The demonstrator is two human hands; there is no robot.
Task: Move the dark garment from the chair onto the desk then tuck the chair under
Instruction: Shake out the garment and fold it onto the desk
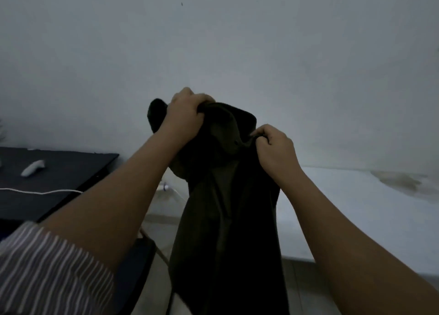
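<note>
The dark garment [228,219] hangs in the air in front of me, held up by its top edge and drooping down past the bottom of the view. My left hand [187,110] is clenched on the top left of the cloth. My right hand [273,146] pinches the top right, a little lower. The black desk [59,172] lies to the left, below my left forearm. Part of the dark chair [140,257] shows under my left arm, mostly hidden by the arm and the garment.
On the desk lie a small white handheld object [32,168] and a white cable [42,192]. A white bed or mattress [356,207] fills the right side. A bare pale wall stands behind everything. Tiled floor shows between chair and bed.
</note>
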